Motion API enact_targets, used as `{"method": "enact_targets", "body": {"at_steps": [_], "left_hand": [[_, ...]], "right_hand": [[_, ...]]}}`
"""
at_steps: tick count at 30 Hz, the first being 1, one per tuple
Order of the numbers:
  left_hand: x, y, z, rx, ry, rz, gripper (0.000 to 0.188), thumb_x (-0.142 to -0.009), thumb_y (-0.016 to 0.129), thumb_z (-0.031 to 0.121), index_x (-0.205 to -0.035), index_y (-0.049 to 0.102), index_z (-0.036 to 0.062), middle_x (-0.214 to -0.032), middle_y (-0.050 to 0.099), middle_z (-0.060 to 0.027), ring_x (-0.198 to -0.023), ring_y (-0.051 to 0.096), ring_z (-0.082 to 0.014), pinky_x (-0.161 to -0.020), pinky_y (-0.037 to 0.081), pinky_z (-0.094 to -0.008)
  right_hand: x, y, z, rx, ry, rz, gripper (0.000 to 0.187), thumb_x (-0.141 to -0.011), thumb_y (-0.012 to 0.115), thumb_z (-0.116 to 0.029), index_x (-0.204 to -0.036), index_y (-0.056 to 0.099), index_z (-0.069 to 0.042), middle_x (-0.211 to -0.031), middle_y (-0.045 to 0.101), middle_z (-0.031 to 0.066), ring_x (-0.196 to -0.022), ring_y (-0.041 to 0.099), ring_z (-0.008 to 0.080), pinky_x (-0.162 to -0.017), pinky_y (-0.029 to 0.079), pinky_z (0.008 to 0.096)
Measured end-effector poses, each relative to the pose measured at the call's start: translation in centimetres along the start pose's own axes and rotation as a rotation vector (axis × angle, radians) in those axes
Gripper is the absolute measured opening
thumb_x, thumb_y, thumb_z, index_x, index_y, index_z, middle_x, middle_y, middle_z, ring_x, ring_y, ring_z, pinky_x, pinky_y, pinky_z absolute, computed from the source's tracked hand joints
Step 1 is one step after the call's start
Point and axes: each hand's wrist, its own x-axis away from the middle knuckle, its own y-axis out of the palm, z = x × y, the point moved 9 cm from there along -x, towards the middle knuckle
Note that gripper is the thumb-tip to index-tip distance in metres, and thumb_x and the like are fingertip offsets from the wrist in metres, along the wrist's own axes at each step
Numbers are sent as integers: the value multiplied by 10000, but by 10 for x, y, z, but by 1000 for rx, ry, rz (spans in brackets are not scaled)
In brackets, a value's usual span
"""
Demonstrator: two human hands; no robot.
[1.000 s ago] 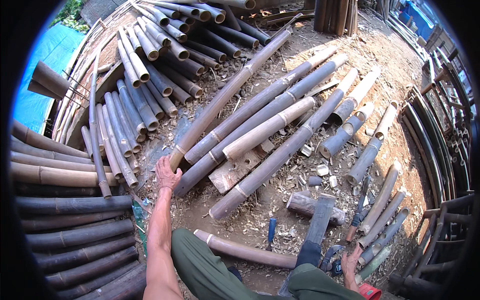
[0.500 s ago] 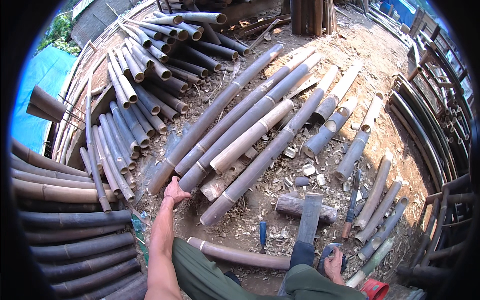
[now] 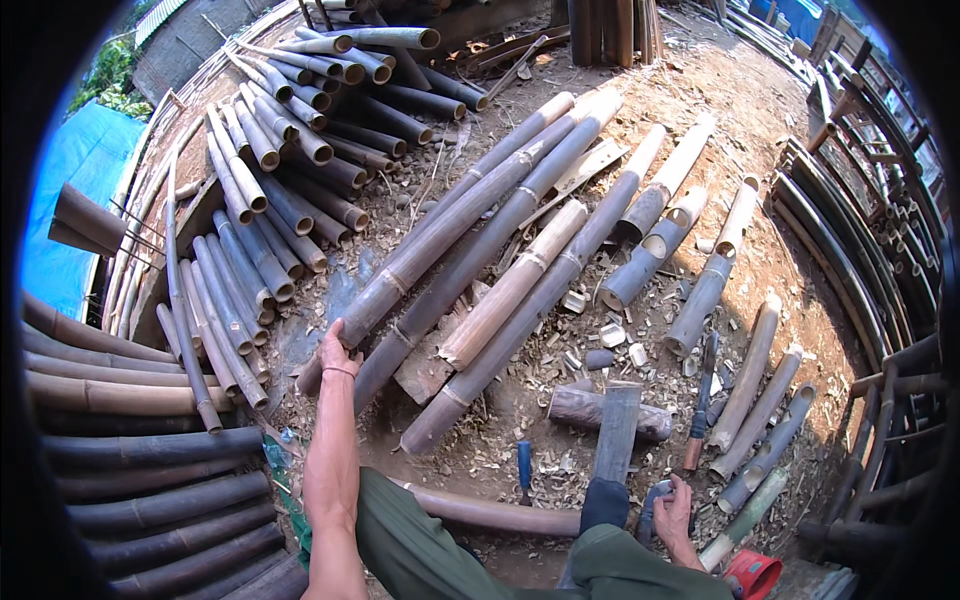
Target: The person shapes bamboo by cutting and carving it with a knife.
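My left hand [image 3: 337,352] is closed round the near end of a dark bamboo pole [image 3: 458,222], which lies partly over another bamboo pole [image 3: 535,120] to its left. Just to the right lies a third dark pole [image 3: 470,265], its near end close to my left forearm. A shorter pale pole [image 3: 515,285] and a long dark pole [image 3: 520,335] lie beyond that. Beside my right knee, my right hand [image 3: 674,512] has its fingers curled together next to a dark grey thing. What they hold, if anything, I cannot make out.
A blue-handled tool [image 3: 525,468] stands among wood chips. A grey plank [image 3: 618,430] leans on a short bamboo log [image 3: 570,410]. Cut bamboo pieces [image 3: 702,300] lie at right, near a long-bladed tool [image 3: 697,430] and a red container [image 3: 752,574]. Stacked poles [image 3: 160,440] line the left.
My left hand has moved up and left, from the third pole's end to the second pole, which has shifted left over the first. The third pole and the pale pole have shifted slightly nearer.
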Motion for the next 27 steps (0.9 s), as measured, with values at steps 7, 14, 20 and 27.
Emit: {"method": "enact_targets", "body": {"at_steps": [7, 14, 20, 27], "left_hand": [[338, 95, 78, -215, 1193, -333, 346, -840, 776, 91, -1044, 498, 62, -884, 585, -28, -815, 567, -173, -768, 490, -341], [546, 138, -19, -616, 1901, -1412, 311, -714, 700, 167, -1023, 688, 129, -1125, 645, -59, -1132, 629, -218, -1125, 349, -592], [529, 180, 19, -475, 1647, -1168, 450, -766, 689, 14, -1196, 554, 24, -1194, 566, -152, -1159, 570, -336, -1030, 461, -487], [469, 332, -29, -977, 1654, -945, 1053, -701, 812, 223, -1533, 190, 52, -1507, 304, -209, -1424, 278, -386, -1186, 260, -451]], "right_hand": [[-79, 37, -218, -951, 25, -402, 644, -977, 593, -248, -1490, 268, -35, -1273, 512, 191, -1003, 624, 238, -868, 552, 371], [-141, 33, -354, -1440, 26, -729, 619, -985, 461, -534, -1245, 506, 26, -1009, 661, 170, -836, 689, 250, -743, 587, 369], [-102, -56, -276, -1344, 62, -682, 624, -989, 432, -499, -1230, 489, 74, -998, 638, 205, -853, 697, 300, -760, 591, 432], [86, -232, -223, -1422, 272, -522, 746, -959, 475, -549, -1234, 475, 145, -922, 640, 317, -710, 683, 375, -636, 585, 371]]}}
